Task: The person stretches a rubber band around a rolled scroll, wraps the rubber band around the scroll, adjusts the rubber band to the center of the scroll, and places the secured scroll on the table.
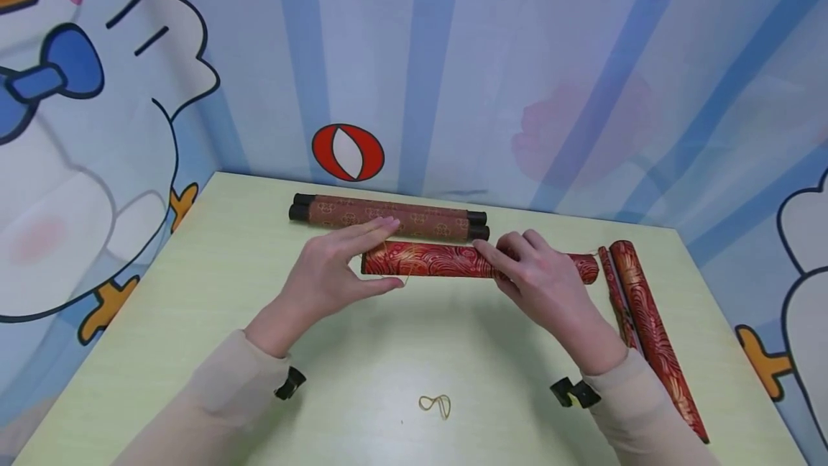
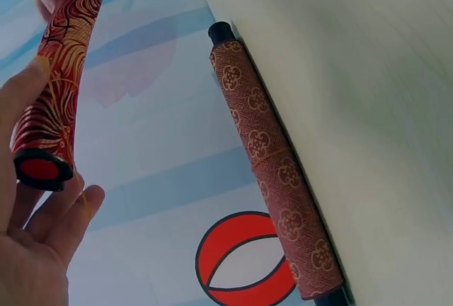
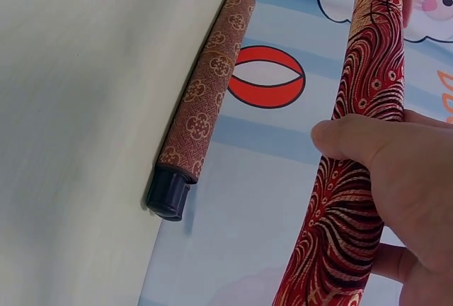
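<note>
Red scroll lies just nearer us than the brown scrolls, its long axis running sideways, roughly parallel to theirs. Our left hand is at its left end, thumb and fingers spread apart and not clenched, carrying a thin rubber band stretched across the scroll; whether it fully circles it we cannot tell. That crossing of band and axis matters most, we judge, with the left hand nearer that end. Our right hand grasps the scroll farther right. Rightward of the brown scrolls lie more red scrolls; well nearer us, a loose band rests on the counter.
</note>
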Tool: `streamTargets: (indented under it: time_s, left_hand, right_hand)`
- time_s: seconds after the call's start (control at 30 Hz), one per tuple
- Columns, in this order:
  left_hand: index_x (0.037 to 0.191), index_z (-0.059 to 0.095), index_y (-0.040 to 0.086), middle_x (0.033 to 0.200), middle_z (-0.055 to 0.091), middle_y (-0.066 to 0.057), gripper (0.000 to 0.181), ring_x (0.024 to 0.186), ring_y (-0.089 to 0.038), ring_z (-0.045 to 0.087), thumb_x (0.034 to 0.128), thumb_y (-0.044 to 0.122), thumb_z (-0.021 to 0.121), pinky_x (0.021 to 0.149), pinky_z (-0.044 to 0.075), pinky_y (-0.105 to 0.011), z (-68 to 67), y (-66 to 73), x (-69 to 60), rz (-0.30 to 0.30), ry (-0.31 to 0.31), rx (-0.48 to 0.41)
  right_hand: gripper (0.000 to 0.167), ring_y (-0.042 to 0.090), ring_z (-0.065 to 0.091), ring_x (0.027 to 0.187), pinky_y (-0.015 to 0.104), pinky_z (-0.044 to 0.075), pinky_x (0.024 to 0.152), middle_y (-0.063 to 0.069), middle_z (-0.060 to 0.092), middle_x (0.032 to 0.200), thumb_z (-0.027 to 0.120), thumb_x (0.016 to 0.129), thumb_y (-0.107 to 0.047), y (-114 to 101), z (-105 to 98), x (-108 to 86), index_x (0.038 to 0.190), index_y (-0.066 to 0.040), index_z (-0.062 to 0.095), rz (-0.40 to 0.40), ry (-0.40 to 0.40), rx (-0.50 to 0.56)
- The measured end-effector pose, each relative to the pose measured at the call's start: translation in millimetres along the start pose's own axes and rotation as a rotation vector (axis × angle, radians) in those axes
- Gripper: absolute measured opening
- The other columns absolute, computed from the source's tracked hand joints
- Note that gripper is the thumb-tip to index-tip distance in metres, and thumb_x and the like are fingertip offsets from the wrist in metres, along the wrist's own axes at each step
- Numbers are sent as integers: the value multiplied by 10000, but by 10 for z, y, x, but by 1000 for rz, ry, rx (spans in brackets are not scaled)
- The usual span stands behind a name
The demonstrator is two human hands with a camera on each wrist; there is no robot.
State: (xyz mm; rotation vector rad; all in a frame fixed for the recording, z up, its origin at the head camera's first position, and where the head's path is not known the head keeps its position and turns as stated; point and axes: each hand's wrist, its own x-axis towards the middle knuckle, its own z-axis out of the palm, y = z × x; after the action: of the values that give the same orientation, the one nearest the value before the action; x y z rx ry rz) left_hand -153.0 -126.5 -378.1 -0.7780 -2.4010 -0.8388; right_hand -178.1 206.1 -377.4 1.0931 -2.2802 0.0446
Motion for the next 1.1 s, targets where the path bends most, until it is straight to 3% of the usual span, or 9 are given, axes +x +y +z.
streamTargets:
  time_s: [0.17,0.3,0.5,0.6,0.7,0.87,0.97,1.1]
  left_hand:
    - [1427,703,115,1329,751,-88,759,1181,-262,742,754,294,1004,892,643,-424,-20,-32,18,-61,-54,-57]
    - [1391,736,139,1262,767,-63,711,1133,-235,733,756,320,1000,846,643,-413,-32,-53,36,-83,-83,-80]
    - [1275,805,142,1238,766,-16,590,1159,-214,703,748,315,1006,883,631,-429,-123,-74,86,-140,-113,-161]
    - [1256,812,129,1260,755,-17,570,1200,-227,680,750,305,1005,943,612,-464,-186,-62,111,-150,-128,-150]
    - [1309,786,134,1293,743,-37,629,1246,-258,656,757,345,998,1030,576,-490,-216,-16,136,-105,-171,-28]
    - [1357,750,108,1319,742,-88,690,1319,-324,630,781,416,974,1151,492,-526,-196,76,166,7,-220,268]
    - [1353,744,82,1313,748,-112,670,1349,-342,621,804,398,961,1203,432,-542,-159,98,159,43,-209,401]
    - [1304,762,54,1254,768,-125,623,1312,-346,651,805,368,965,1198,441,-528,-98,108,134,143,-135,532]
  right_hand:
    - [557,287,613,836,379,559,520,104,669,1015,910,829,-48,-19,-3,-4,1354,-141,748,-25,12,-6]
    - [561,284,622,825,374,555,509,100,664,1008,910,833,-58,-23,7,-7,1363,-139,742,-34,19,-20]
    - [557,277,613,812,369,554,503,92,657,998,912,835,-67,-8,20,-17,1360,-144,743,-27,5,-41]
    - [536,283,612,809,377,555,499,91,656,995,905,844,-69,2,19,-30,1349,-151,745,-21,-12,-54]
    - [535,283,611,806,381,561,499,92,656,991,912,837,-74,15,13,-52,1340,-146,746,-12,-17,-62]
    - [572,286,627,822,394,576,505,100,669,1008,943,805,-82,33,-4,-68,1339,-129,743,1,3,-68]
    - [582,299,640,833,404,580,505,111,681,1026,950,799,-83,37,-10,-62,1340,-124,740,3,18,-70]
    - [593,313,652,837,407,587,511,123,691,1026,956,788,-77,33,-5,-57,1339,-113,739,9,43,-70]
